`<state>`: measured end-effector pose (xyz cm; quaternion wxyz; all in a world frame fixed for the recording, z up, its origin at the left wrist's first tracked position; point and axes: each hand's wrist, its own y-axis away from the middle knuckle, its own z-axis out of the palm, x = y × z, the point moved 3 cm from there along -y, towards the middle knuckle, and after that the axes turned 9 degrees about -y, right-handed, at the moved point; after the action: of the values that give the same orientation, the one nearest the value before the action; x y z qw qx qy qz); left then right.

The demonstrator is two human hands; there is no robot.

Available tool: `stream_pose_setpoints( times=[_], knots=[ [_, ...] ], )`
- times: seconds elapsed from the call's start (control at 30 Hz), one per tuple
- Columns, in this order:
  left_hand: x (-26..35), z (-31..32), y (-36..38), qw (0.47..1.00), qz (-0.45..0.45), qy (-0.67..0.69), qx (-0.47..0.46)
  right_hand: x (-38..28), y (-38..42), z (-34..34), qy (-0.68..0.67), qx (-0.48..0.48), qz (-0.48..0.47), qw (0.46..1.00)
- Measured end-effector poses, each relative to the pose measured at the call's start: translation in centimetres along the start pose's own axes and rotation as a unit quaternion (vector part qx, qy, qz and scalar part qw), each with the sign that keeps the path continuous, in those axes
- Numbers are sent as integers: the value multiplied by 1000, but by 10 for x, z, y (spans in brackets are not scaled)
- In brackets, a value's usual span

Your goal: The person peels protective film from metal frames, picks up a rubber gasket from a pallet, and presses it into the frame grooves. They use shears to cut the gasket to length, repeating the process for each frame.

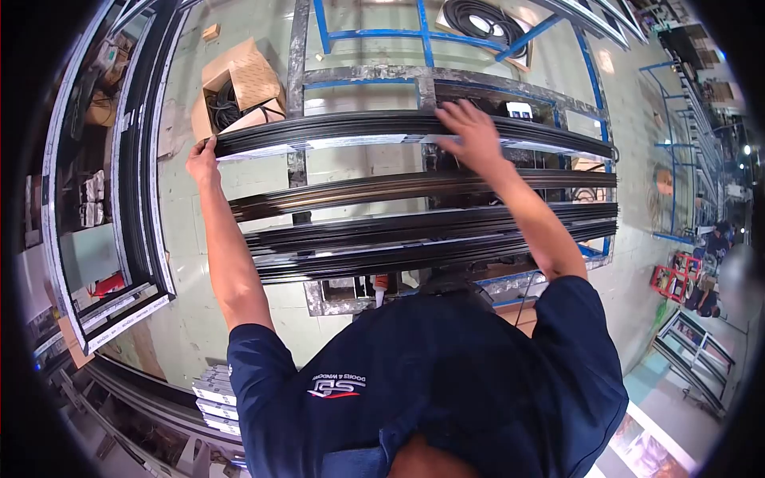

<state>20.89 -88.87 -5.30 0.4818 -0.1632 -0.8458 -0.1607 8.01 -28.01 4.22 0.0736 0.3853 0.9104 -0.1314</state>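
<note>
Several long black window profiles lie side by side across a grey metal work frame (pixel 296 88). My left hand (pixel 202 159) is closed around the left end of the farthest profile (pixel 351 127). My right hand (pixel 472 131) lies flat on top of the same profile further along, with its fingers spread. The nearer profiles (pixel 414 235) lie untouched between my arms and my dark blue shirt.
An open cardboard box (pixel 239 84) holding black rubber cord stands on the floor behind the left end. A second coil (pixel 478 20) sits beyond a blue steel frame (pixel 422 36). Dark window frames (pixel 139 175) lean at the left. Labelled profiles (pixel 215 402) are stacked low left. Racks and a person (pixel 721 239) are far right.
</note>
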Motion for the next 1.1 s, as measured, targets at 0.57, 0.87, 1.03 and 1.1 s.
stream_pose_setpoints(
  times=[0.57,0.87,1.03,1.1],
  knots=[
    [12,-6,4,999,21,-50,-4,-86,-47,50,-98,39,-5,994],
    [19,-7,14,998,35,-44,2,-173,-108,86,-137,-18,-43,990],
    [8,-3,5,998,34,-47,17,-143,-93,78,-97,-21,-49,994],
    [10,-5,8,998,40,-50,21,-113,-72,66,-86,35,-75,993]
  ],
)
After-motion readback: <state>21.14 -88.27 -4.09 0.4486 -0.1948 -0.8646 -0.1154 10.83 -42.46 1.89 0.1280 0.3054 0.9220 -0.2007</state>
